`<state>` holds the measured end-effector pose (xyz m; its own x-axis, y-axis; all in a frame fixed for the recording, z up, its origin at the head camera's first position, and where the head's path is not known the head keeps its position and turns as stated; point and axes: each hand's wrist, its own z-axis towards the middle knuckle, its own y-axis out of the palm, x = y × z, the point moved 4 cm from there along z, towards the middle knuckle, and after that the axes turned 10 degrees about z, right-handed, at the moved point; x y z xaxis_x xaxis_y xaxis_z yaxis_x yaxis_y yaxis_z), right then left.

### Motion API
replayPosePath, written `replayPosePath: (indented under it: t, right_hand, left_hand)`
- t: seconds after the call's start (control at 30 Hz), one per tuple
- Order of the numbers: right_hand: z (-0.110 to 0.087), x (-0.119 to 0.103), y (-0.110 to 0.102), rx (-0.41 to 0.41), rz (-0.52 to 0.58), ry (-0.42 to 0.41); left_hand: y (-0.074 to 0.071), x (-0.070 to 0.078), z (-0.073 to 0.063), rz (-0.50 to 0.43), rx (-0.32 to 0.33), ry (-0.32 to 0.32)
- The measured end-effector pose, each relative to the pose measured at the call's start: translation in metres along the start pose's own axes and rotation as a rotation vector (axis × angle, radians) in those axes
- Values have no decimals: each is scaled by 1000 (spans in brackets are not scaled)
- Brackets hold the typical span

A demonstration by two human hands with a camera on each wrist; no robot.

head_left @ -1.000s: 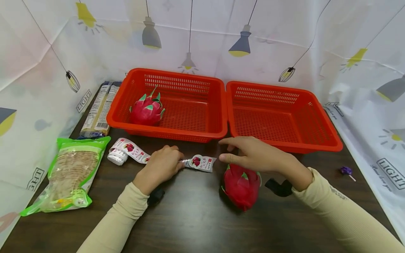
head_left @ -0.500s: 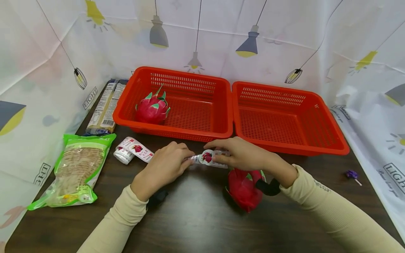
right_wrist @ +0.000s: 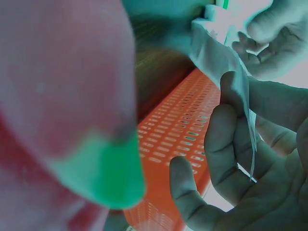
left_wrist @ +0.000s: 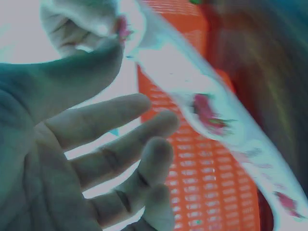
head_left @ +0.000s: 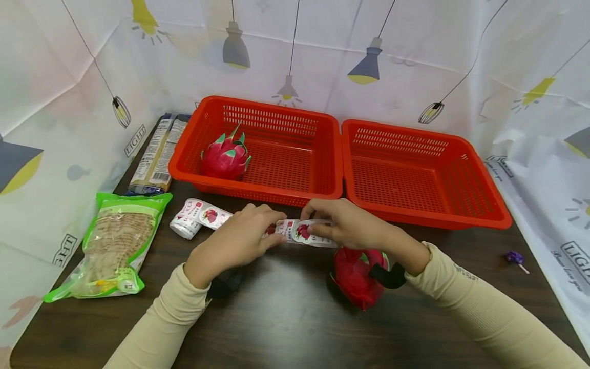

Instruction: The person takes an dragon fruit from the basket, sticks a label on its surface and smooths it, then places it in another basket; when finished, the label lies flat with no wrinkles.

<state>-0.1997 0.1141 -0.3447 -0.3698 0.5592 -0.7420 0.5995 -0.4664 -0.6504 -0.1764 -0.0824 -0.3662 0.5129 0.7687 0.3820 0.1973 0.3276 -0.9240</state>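
A strip of printed labels (head_left: 289,230), showing pictures of dragon fruit, stretches between my hands. My right hand (head_left: 343,221) pinches its right end between thumb and forefinger, over a round sticker (head_left: 302,232). My left hand (head_left: 239,241) is held at the strip farther left, thumb and forefinger parted with labels showing between them; in the left wrist view its fingers (left_wrist: 120,159) are loosely bent and spread apart. The strip runs left to its label roll (head_left: 185,224). A red dragon fruit (head_left: 355,279) lies on the table below my right hand, partly hidden.
Two red plastic baskets stand side by side at the back. The left basket (head_left: 258,193) holds another dragon fruit (head_left: 225,158); the right basket (head_left: 428,218) is beside it. A green-edged food bag (head_left: 122,230) and a flat packet (head_left: 156,154) lie left. A purple lollipop (head_left: 514,257) lies right.
My right hand has come left onto the strip's end and grips it. The strip has turned flatter, its labels facing up, and my left fingers have parted. The view has shifted left.
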Motion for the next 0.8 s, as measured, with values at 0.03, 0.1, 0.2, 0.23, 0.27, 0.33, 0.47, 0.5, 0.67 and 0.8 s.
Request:
replayPosePath:
  t: [0.03, 0.1, 0.2, 0.23, 0.27, 0.33, 0.47, 0.5, 0.67, 0.8]
  right_hand:
    - [0, -1, 0, -3, 7, -7]
    - [-1, -3, 2, -10, 20, -20]
    - [-2, -6, 3, -16, 33, -37]
    - [-2, -7, 4, -20, 39, -40]
    - [-2, -8, 5, -25, 43, -44]
    - [-2, -9, 7, -36, 48, -52]
    - [-2, -10, 8, -51, 38, -68]
    - [-1, -9, 8, -52, 37, -72]
    - [-2, -9, 9, -55, 40, -73]
    - [-3, -8, 9, -42, 39, -78]
  left_hand:
    - [-3, -1, 1, -51, -19, 2]
    - [-8, -3, 5, -149, -30, 20]
    - [-9, -8, 15, -272, -49, 49]
    - [-8, -10, 18, -302, -63, 51]
    - [-5, -12, 21, -322, -80, 51]
    - [0, -15, 25, -348, -122, 52]
    - [4, -18, 28, -363, -148, 59]
    - [4, -18, 28, -365, -149, 60]
    - [5, -17, 28, -363, -146, 72]
    - [5, -16, 29, -339, -145, 70]
